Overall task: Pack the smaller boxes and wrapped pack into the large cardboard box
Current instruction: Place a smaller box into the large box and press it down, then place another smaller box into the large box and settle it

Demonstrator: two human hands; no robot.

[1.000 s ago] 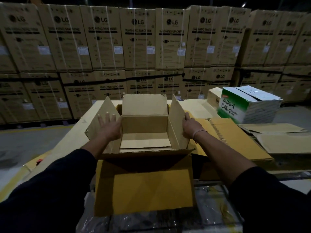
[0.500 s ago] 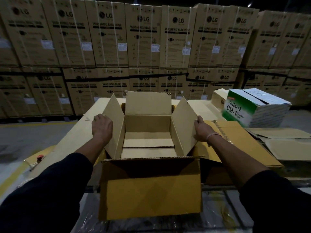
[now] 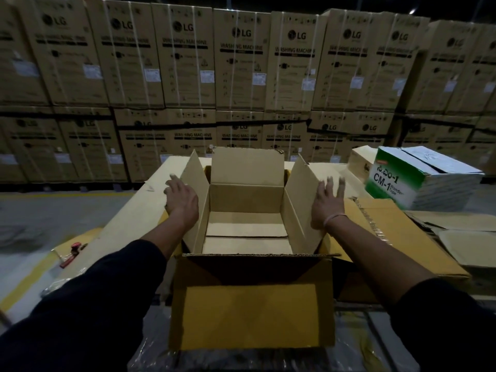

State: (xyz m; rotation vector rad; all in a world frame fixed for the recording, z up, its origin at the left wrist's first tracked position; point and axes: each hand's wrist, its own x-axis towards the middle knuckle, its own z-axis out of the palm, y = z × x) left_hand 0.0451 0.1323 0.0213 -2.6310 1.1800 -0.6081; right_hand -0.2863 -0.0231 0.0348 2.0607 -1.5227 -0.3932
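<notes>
Hands point(image 3: 255, 202) have opened flat against box point(image 3: 247, 200) flaps.

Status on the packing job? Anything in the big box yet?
Done: the large cardboard box stands open, all four flaps up or out, bare bottom showing, nothing packed. In hand: the left hand and right hand are spread flat against the outsides of the side flaps, with no grip on any item. Left: all the packing. The green-and-white CM-1 box sits on the table at right; no wrapped pack is recognisable.
</notes>
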